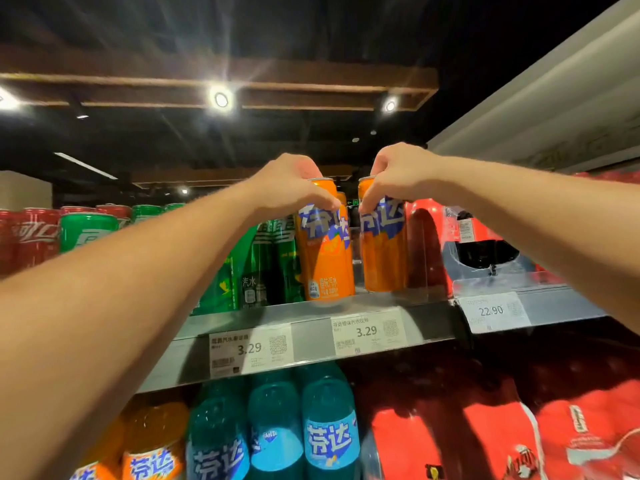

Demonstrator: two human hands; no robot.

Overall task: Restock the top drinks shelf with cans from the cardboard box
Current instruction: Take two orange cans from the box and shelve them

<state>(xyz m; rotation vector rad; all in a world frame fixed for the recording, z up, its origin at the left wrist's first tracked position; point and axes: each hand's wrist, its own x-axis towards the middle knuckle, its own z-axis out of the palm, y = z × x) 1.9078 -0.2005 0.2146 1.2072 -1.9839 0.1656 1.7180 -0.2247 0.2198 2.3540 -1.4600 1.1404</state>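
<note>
Gripping one orange can point(325, 258) by its top with the left hand point(294, 188) and a second orange can point(382, 258) with the right hand point(394, 178), both upright at the front edge of the top shelf point(311, 337), just beside the green cans point(263, 265). Could topple forward off that edge if released before sitting flat.

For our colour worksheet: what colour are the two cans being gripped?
The left can and right can are orange with blue-and-white logos; head view.
</note>
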